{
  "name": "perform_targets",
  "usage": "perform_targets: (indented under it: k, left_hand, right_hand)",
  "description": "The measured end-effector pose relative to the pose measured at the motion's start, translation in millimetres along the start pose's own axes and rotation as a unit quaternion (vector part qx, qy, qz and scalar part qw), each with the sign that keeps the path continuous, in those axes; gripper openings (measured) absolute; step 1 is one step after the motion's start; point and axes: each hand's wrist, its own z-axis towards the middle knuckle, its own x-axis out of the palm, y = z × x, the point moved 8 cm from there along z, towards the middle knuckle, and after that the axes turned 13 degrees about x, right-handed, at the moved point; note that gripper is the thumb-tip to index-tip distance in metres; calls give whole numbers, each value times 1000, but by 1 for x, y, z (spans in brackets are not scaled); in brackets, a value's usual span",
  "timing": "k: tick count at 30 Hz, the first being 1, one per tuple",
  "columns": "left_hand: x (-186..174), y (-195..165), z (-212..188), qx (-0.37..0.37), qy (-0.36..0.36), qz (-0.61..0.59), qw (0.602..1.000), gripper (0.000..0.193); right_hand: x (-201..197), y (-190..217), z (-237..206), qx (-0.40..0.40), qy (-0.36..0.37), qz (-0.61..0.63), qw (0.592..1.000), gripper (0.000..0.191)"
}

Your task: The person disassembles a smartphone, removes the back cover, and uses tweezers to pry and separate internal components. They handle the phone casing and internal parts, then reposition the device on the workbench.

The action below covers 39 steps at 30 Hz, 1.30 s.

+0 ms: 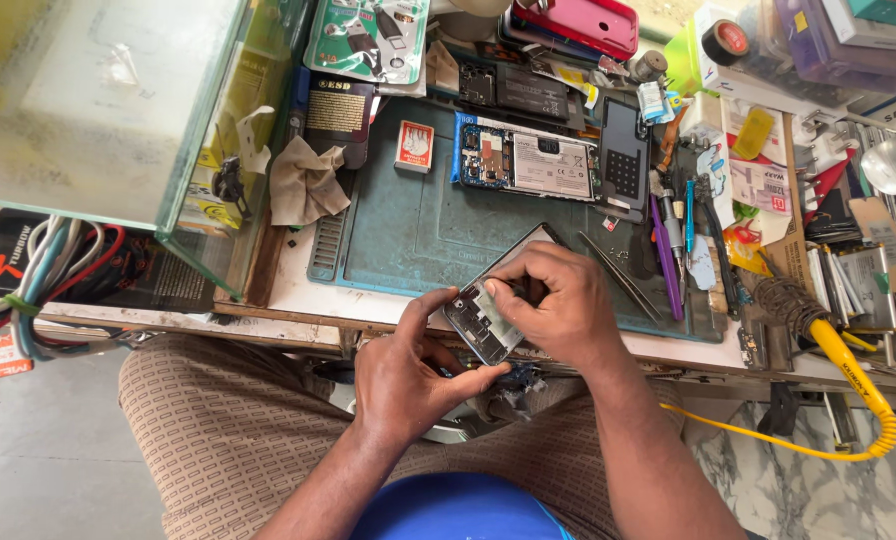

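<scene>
Both our hands on the opened phone (480,322)

Left hand (408,375) grips its edge; right fingers (533,285) pinch inside—slipping could tear something.

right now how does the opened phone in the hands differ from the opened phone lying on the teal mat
The opened phone in the hands is tilted at the bench edge, gripped by the left hand and right hand, and largely covered by them. The opened phone on the teal mat lies flat, untouched, its blue circuit board and pale battery fully exposed. Both have their backs removed.
</scene>
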Motion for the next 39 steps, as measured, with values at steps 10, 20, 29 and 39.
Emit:
perform_targets:
  k: [10,20,29,39]
  left_hand:
    - [2,5,-1,0,0,-1,1000,89]
    - [1,7,-1,-1,2,-4,1000,89]
    - [-1,3,0,-8,15,7,1000,88]
    - [2,-1,1,-19,4,9,1000,91]
  right_hand:
    - [10,-4,2,-15,27,9,999,9]
    - [4,-22,7,36,-79,0,996,18]
    - [-17,-42,3,59,-44,187,980,8]
    - [-24,-39,-1,42,-67,54,995,9]
